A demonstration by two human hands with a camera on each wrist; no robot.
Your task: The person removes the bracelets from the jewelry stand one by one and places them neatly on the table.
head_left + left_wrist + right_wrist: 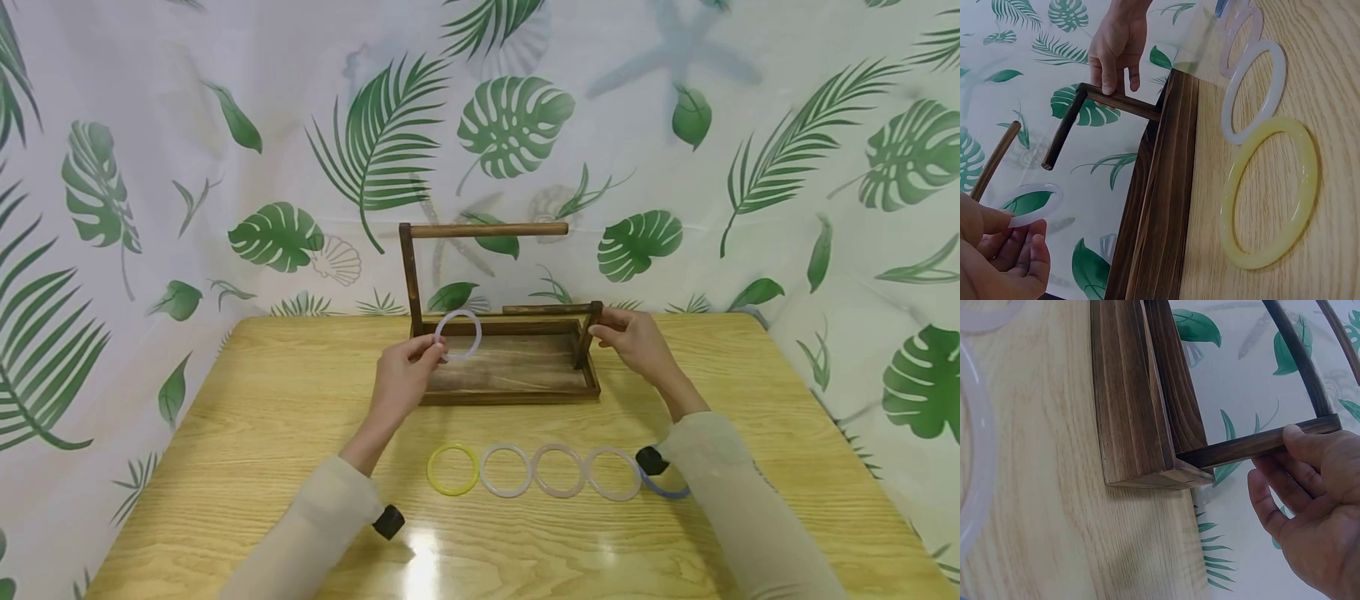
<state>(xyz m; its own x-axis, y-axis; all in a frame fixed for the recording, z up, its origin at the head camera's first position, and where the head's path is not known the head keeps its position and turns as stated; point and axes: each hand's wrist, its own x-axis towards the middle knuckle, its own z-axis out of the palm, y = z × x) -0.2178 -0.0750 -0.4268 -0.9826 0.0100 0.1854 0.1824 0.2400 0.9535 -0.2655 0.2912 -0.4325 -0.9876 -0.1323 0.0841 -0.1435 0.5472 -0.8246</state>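
My left hand [402, 379] pinches a pale lavender bangle [479, 333] by its edge, in front of the left end of a dark wooden stand [510, 398]. The stand is a low tray with a tall post and upper bar at left, and a shorter post [587, 337] with a lower bar at right. Fingers and thumb of my right hand [637, 346] grip that shorter post near its top. In the left wrist view, the held bangle [1054, 209] is off the free end of both bars.
Before the stand, a row of bangles lies on the wooden table [262, 450]: yellow [1310, 169], white [1279, 75], pinkish [558, 497], another pale one [615, 499] and blue [671, 494], partly behind my right wrist camera [651, 460]. A leaf-print cloth [570, 183] hangs behind.
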